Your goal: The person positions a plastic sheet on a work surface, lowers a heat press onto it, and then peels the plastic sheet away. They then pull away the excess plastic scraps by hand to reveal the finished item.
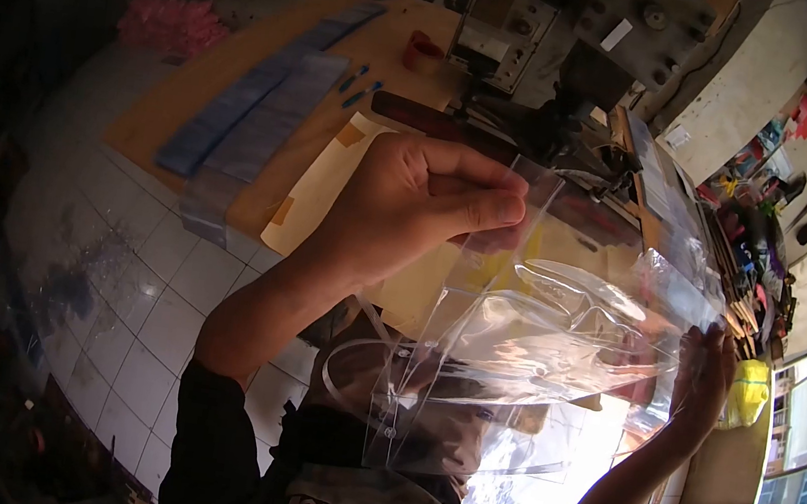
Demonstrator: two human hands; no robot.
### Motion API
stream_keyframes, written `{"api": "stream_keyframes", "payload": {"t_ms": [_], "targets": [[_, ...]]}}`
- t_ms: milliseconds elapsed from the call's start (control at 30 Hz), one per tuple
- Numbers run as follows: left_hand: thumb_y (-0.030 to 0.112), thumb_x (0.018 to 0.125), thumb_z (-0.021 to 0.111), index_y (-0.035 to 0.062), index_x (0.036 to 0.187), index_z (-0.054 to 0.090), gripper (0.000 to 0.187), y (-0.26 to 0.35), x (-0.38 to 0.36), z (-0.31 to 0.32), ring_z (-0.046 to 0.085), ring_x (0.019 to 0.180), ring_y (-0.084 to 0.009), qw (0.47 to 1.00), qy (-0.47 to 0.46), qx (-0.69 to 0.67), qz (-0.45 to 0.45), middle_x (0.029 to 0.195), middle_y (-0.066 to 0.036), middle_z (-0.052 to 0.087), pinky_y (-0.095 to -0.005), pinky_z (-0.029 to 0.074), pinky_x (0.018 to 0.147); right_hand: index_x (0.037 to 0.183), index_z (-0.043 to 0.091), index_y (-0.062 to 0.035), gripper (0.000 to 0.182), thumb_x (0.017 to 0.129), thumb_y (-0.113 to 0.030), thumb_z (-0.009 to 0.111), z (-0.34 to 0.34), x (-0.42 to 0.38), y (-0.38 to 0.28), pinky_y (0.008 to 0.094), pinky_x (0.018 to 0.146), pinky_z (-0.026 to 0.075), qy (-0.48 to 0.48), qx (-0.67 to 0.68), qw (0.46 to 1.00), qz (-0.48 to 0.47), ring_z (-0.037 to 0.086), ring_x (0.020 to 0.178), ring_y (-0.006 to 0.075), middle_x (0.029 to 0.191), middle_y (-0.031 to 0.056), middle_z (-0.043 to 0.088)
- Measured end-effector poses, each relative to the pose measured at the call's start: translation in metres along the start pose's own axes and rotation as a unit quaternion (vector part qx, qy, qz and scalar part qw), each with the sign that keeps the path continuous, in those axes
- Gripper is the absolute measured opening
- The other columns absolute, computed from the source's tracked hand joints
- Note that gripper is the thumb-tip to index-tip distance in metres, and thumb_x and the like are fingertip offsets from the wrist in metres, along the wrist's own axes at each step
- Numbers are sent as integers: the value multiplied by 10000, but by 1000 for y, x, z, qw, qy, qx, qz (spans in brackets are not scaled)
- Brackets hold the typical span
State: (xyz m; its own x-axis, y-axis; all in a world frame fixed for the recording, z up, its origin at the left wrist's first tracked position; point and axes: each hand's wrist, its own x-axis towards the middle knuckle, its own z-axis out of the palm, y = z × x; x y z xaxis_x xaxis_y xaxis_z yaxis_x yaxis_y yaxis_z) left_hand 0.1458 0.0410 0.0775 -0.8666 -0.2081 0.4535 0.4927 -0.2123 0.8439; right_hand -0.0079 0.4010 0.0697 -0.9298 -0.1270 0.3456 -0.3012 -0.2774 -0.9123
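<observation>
A clear plastic bag (552, 356) with a thin handle loop and small snap-like studs is held up in front of my body, creased and shining with reflections. With thumb and fingers pinched, my left hand (436, 196) grips its upper left edge. On the far right side, my right hand (705, 380) holds the opposite edge, its fingers partly hidden behind the glossy film. Behind the bag, a cream board (321, 182) with tape at its edges lies at the machine's worktable.
Long bluish plastic strips (260, 104) lie on the wooden table (169, 112), near a red tape roll (423, 53). A dark press machine (642, 30) stands ahead. A pink pile (171, 25) sits at the back left, and a yellow bag (747, 395) at right.
</observation>
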Motion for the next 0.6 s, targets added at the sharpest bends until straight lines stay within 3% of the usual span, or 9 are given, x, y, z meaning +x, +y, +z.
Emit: {"api": "stream_keyframes", "payload": {"t_ms": [167, 367, 467, 533, 600], "targets": [[38, 810, 668, -36, 999, 638, 205, 0, 0, -2, 688, 722, -208, 1000, -1, -11, -13, 842, -166, 684, -330, 588, 670, 1079, 583, 15, 231, 905, -137, 587, -5, 3, 3, 271, 849, 451, -31, 8, 999, -6, 558, 837, 79, 903, 16, 610], [34, 799, 679, -43, 991, 636, 211, 1, 1, -4, 687, 734, -208, 1000, -2, -12, -26, 851, -168, 682, -331, 588, 683, 1160, 555, 56, 304, 914, -123, 557, 0, 2, 0, 226, 822, 430, 11, -51, 999, -5, 537, 840, 69, 907, 15, 594], [22, 793, 682, -49, 989, 633, 214, -2, 2, -6, 686, 740, -207, 999, 1, -22, -36, 852, -168, 681, -328, 585, 687, 1170, 551, 61, 311, 918, -121, 544, -7, 9, 3, 218, 817, 417, -24, -60, 998, -12, 525, 841, 65, 901, 10, 582], [15, 790, 683, -52, 990, 630, 218, -2, 2, -6, 685, 741, -206, 998, 4, -30, -47, 853, -167, 681, -325, 584, 688, 1257, 502, 30, 407, 952, -241, 490, -20, 15, 9, 241, 866, 431, -61, -125, 990, -15, 545, 963, 115, 1087, 64, 588], [12, 795, 679, -59, 994, 624, 219, -3, 1, -7, 683, 740, -205, 999, 7, -29, -46, 856, -166, 680, -312, 581, 691, 1258, 498, 33, 408, 954, -239, 485, -25, 20, 12, 246, 870, 435, -62, -134, 989, -20, 546, 970, 123, 1100, 69, 586]]}}
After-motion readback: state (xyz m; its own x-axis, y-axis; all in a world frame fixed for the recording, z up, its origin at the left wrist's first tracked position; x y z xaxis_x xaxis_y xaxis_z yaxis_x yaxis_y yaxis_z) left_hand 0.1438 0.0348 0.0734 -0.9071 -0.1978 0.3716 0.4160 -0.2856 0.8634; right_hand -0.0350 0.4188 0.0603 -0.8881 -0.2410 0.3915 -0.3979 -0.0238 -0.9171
